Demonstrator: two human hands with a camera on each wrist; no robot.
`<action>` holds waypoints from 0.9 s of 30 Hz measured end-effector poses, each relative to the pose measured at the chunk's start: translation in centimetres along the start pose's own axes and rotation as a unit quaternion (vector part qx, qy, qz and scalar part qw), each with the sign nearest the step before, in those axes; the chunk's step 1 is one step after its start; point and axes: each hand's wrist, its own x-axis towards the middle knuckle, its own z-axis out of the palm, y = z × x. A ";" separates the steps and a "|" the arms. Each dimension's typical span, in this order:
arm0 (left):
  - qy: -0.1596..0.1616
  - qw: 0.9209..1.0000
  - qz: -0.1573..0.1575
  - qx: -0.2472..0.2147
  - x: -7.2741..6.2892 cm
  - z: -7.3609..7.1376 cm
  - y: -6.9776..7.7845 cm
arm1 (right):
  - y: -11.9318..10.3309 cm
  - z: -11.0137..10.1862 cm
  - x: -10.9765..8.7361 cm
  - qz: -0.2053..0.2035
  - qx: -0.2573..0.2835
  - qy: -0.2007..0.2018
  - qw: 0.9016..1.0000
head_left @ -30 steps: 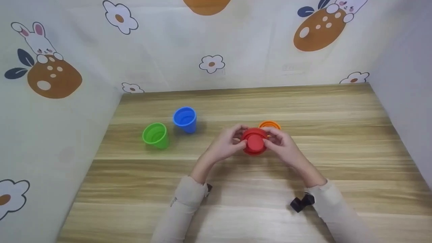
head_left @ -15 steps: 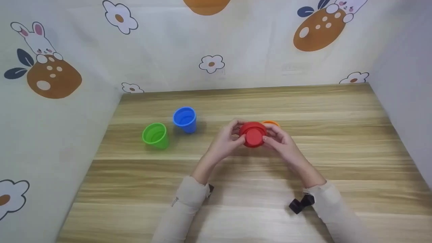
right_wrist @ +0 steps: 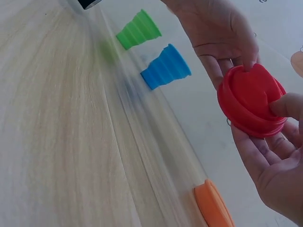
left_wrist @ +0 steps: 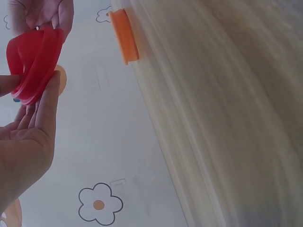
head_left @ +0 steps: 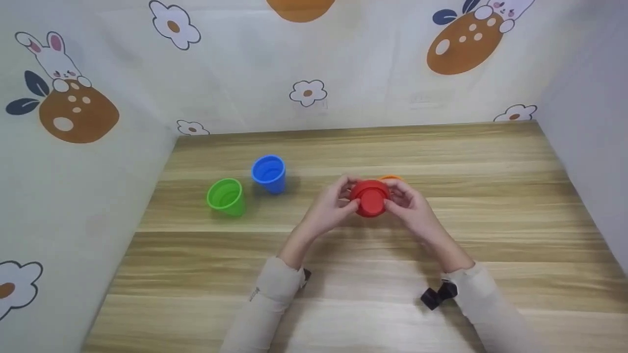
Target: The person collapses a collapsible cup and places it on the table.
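Both hands hold a red collapsible silicone cup (head_left: pixel 372 202) above the table, its round base turned toward me. My left hand (head_left: pixel 326 208) grips its left side, thumb near the base and fingers behind the rim. My right hand (head_left: pixel 413 208) grips the opposite side in the same way. In the right wrist view the cup (right_wrist: pixel 251 100) looks mostly folded, with its base part dented unevenly. Behind the hands lies an orange collapsible cup (left_wrist: pixel 124 37), folded flat on the table and mostly hidden in the head view.
On the left of the table (head_left: pixel 196 264) stand a green collapsible cup (head_left: pixel 226 197) and a blue one (head_left: pixel 269 174), both extended and upright. A patterned backdrop (head_left: pixel 363 63) rises behind the table's far edge. Black wrist gear (head_left: pixel 439 294) hangs at the right sleeve.
The red cup and both hands have shifted slightly away from me, covering more of the orange cup. The red cup's base has tilted a little. The green and blue cups have stayed put.
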 end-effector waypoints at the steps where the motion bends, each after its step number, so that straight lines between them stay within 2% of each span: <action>1: -0.006 1.000 -0.001 0.000 0.0 0.0 0.0 | 0.0 0.0 0.0 -0.006 -0.014 -0.002 1.000; 6: -0.026 0.999 0.017 0.009 0.1 0.0 -0.2 | 0.2 -0.2 -0.1 -0.048 -0.071 -0.017 0.996; 11: -0.014 1.000 0.010 0.006 0.2 0.2 -0.3 | 0.3 -0.2 -0.1 -0.069 -0.070 -0.027 0.995; 14: -0.001 1.000 0.008 0.000 0.3 0.4 -0.2 | 0.3 -0.2 -0.2 -0.051 -0.056 -0.025 0.997; 20: 0.029 0.999 0.028 -0.011 0.3 0.4 0.0 | 0.2 -0.1 -0.3 -0.014 -0.008 -0.022 1.000; 27: 0.038 0.999 0.025 -0.011 0.3 0.4 0.2 | 0.0 -0.1 -0.3 -0.010 -0.017 -0.010 1.000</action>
